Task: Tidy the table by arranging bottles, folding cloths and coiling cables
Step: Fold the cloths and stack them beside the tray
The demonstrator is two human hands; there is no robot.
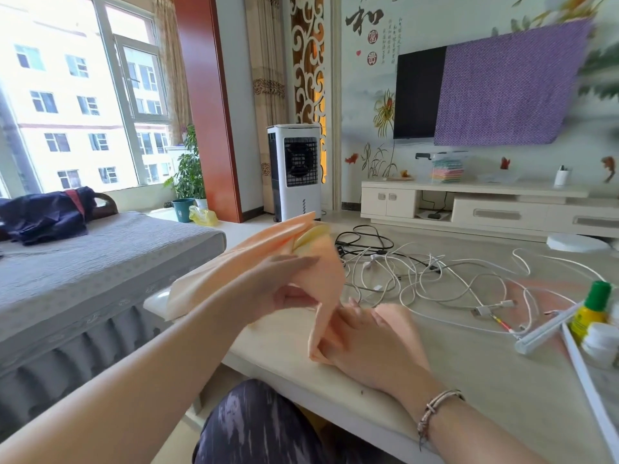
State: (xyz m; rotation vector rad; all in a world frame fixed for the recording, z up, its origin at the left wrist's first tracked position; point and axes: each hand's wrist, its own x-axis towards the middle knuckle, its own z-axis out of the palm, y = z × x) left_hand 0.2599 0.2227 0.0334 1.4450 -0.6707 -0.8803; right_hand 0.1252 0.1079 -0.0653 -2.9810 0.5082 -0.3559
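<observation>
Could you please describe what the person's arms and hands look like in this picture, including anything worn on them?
Both forearms are bare, with no sleeves in view. The right hand has a thin bracelet of beads and cord at its wrist, with a loose end hanging down. The left hand and its wrist show no ring, watch or band. No gloves on either hand.

The peach cloth (264, 262) looks soft and matt, a thin woven fabric with a paler yellow layer showing at its fold. The desk (469, 373) has a smooth, pale, faintly glossy top, and the tangled cables (435, 283) on it are smooth white and black plastic. The green-capped bottle (591, 311) is shiny plastic.
</observation>
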